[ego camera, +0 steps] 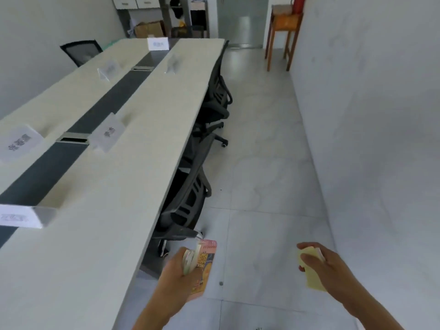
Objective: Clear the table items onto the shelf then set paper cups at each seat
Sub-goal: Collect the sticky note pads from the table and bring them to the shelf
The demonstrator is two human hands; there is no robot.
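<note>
I see my left hand (178, 275) gripping a notebook (205, 263) and my right hand (329, 263) pinching a yellow pad (313, 281), both just off the tabletop (95, 246), while the shelf (166, 17) stands far ahead, slightly leftward.

Soft, even, dim light; weak shadow beneath the table (142, 144); name cards (108, 134) blurred; wide-angle bowing at edges

Name cards (108, 135) are blurred; the left hand (177, 275) hides part of the booklet (206, 263).
</note>
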